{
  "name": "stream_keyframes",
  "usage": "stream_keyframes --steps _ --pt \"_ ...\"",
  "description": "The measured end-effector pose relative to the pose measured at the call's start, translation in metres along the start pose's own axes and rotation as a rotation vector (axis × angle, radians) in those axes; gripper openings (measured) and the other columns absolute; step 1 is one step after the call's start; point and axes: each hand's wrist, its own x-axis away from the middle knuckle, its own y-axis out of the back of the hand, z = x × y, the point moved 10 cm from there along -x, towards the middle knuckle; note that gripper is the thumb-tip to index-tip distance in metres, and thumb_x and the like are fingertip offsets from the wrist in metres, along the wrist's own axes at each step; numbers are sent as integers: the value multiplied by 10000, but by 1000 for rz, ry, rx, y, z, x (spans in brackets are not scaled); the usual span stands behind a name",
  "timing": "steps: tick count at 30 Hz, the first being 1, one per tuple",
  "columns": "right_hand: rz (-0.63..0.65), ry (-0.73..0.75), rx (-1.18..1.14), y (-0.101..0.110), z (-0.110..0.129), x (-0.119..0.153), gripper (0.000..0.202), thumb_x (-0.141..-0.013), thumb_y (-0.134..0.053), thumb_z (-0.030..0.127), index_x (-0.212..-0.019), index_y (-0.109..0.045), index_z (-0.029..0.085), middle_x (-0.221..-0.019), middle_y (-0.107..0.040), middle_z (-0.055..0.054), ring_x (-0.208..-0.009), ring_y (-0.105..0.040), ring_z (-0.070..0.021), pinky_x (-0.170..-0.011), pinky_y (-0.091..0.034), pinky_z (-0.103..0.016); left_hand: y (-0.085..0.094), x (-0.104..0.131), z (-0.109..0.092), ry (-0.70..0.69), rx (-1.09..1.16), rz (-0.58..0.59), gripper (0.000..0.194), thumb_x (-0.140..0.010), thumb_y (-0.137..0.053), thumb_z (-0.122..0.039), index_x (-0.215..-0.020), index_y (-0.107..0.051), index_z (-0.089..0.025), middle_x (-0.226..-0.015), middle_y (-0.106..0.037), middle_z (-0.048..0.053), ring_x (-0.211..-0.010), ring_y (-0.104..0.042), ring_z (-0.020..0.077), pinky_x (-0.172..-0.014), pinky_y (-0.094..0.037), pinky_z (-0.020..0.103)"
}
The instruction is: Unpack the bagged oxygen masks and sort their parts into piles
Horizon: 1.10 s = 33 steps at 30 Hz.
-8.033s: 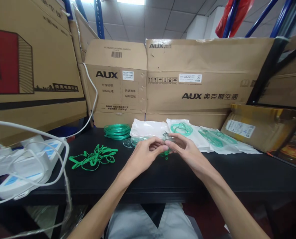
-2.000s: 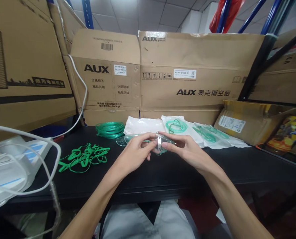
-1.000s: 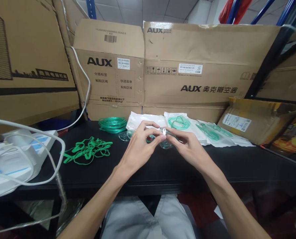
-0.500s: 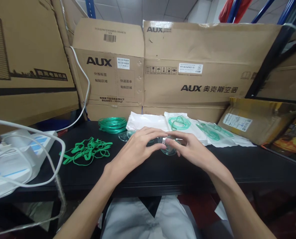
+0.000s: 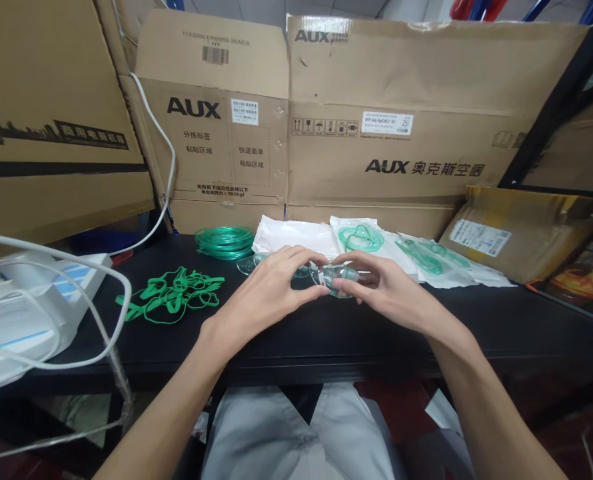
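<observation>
Between my two hands, above the black table (image 5: 286, 347), is a clear plastic mask piece (image 5: 330, 274) with a pale green fitting. My left hand (image 5: 281, 280) has its thumb and fingers closed on the mask's left side. My right hand (image 5: 384, 288) grips the mask's right side near the fitting, thumb in front. Other clear plastic pieces (image 5: 247, 265) lie behind my left hand, which partly covers them. Green elastic straps (image 5: 176, 295) lie in a loose heap on the left. Behind them sits a coil of green tubing (image 5: 224, 242).
White packets (image 5: 294, 237) lie at the back, and packets with green tubing (image 5: 429, 257) at the back right. A power strip with white cables (image 5: 71, 293) stands at the left. Cardboard boxes (image 5: 376, 80) line the back; a taped carton (image 5: 496, 230) is at the right.
The mask has turned between my hands, so its pale green fitting now shows at my right fingers. The view has tipped down slightly.
</observation>
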Motion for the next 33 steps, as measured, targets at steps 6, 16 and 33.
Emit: stream_keyframes --steps 6,16,33 --pt "-97 -26 255 5 -15 0 299 -902 -693 439 -1157 -684 284 -1134 -738 -46 -962 -705 -262 -883 -556 -404 24 2 7 41 -16 -50 224 -972 -644 -375 -1164 -685 -266 -1228 -690 -6 -1156 -623 190 -1033 -434 300" --pt "-127 -118 210 3 -49 54 354 -917 -680 530 -1209 -659 331 -1188 -718 -11 -944 -675 -234 -789 -533 -343 12 70 49 224 -136 287 202 -938 -652 -485 -1035 -700 -315 -1274 -678 -42 -1195 -608 212 -1059 -447 348" --pt "-169 -88 185 4 -54 59 326 -921 -702 469 -1222 -665 350 -1156 -697 10 -883 -626 -185 -791 -491 -305 16 67 91 393 -319 267 382 -884 -612 -583 -1117 -756 -317 -1095 -742 19 -926 -690 265 -828 -539 370"
